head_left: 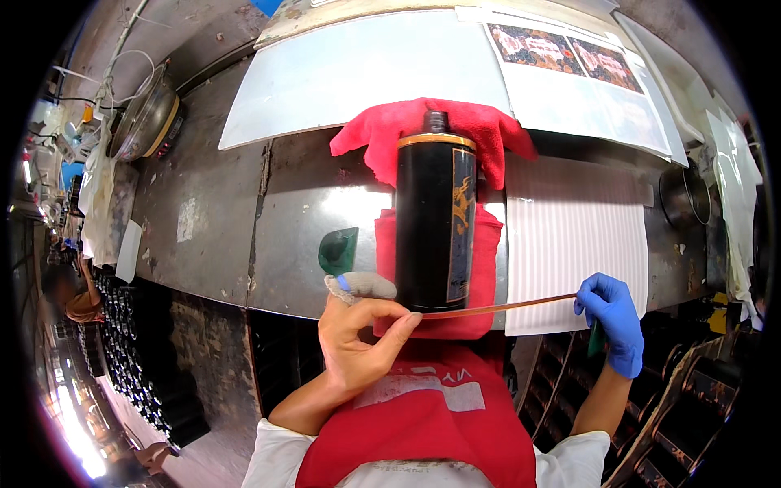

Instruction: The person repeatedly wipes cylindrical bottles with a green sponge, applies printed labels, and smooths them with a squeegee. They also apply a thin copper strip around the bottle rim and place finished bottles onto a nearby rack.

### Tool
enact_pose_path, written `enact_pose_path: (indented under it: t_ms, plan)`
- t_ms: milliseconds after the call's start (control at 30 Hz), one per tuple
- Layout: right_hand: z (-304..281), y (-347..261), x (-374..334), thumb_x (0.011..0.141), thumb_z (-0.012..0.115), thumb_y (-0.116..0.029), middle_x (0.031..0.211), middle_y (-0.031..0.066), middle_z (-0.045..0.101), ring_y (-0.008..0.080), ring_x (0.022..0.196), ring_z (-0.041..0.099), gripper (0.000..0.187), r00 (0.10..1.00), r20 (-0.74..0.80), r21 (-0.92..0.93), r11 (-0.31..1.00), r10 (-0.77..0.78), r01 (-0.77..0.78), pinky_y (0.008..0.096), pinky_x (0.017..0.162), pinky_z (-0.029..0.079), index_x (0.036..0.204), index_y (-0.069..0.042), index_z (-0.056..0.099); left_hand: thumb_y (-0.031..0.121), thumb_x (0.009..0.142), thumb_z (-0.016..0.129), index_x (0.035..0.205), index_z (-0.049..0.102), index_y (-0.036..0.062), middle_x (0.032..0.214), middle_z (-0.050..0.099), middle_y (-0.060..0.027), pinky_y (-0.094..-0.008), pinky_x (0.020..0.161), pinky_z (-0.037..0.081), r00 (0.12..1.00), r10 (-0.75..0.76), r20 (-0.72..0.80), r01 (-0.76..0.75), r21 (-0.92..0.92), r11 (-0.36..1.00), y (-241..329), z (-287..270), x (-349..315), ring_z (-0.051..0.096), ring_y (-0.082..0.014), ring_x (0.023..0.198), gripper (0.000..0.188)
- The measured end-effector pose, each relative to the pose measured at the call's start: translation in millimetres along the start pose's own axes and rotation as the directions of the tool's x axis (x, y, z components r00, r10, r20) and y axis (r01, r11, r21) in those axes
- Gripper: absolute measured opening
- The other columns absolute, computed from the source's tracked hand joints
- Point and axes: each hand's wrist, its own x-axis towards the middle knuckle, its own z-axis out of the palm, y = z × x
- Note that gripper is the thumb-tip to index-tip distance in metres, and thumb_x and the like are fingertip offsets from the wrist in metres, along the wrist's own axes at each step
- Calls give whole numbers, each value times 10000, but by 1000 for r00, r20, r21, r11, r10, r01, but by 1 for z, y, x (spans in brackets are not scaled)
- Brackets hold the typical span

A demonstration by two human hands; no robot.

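A black bottle (421, 220) with a gold band and a gold-figured side panel lies on red cloth (480, 301), its neck pointing away from me. Along its base stretches a thin, reddish-gold strip (504, 307). My left hand (358, 337), with a grey cover on one finger, pinches the strip's left end between thumb and finger. The other end is gripped by my right hand (610, 321) in a blue glove. A green piece (598, 337) shows at that palm, partly hidden. Near my left fingers a dark green flat scraper-like piece (338, 250) lies on the metal table.
White ribbed foam sheet (573, 244) lies right of the bottle. Beyond it are a pale board (366, 73) and printed pictures (561, 57). A metal pan (150, 122) stands far left. Racks of dark items (691, 415) flank me below; another person (77, 297) is at left.
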Motion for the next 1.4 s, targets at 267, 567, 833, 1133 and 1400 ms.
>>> enact_pose_path:
  t_ms: [267, 567, 833, 1133, 1400]
  plan:
    - [-7, 12, 9, 810, 593, -98, 625, 36, 582, 58, 513, 482, 105, 998, -58, -28, 1000, 2, -4, 200, 478, 379, 756, -11, 573, 56, 688, 755, 732, 610, 41, 843, 555, -73, -251, 614, 413, 999, -37, -37, 38, 9, 999, 1, 11, 3, 523, -156, 736, 152]
    - [-10, 18, 17, 805, 591, -96, 616, 26, 571, 55, 509, 478, 104, 998, -65, -35, 999, 1, -3, 198, 476, 377, 742, -18, 565, 53, 712, 737, 873, 579, 47, 978, 511, -88, -278, 834, 373, 975, -220, -38, 204, -247, 947, -16, 13, -3, 477, -178, 935, 226]
    - [-7, 14, 17, 801, 601, -95, 631, 23, 570, 57, 559, 499, 101, 997, -62, -74, 996, 35, -39, 200, 520, 379, 757, -7, 578, 72, 703, 759, 939, 547, 41, 980, 475, -69, -268, 855, 355, 969, -245, 42, 247, -286, 926, -21, 16, -5, 455, -168, 943, 318]
    - [-6, 19, 20, 796, 616, -107, 658, 31, 578, 80, 612, 540, 123, 997, -59, -52, 998, -40, 37, 214, 576, 411, 775, 11, 588, 37, 726, 719, 1042, 535, 7, 1042, 500, -64, -295, 924, 355, 926, -338, 168, 376, -462, 803, -34, 1, -1, 477, -151, 1002, 367]
    - [-5, 22, 19, 789, 640, -118, 670, 30, 581, 90, 625, 548, 140, 997, -79, -84, 996, -27, 21, 224, 602, 436, 786, 17, 605, 257, 680, 748, 1354, 394, 80, 1330, 321, -290, -557, 992, 261, 869, 303, 391, -482, 532, 697, 10, 39, 23, 290, -512, 1222, 782]
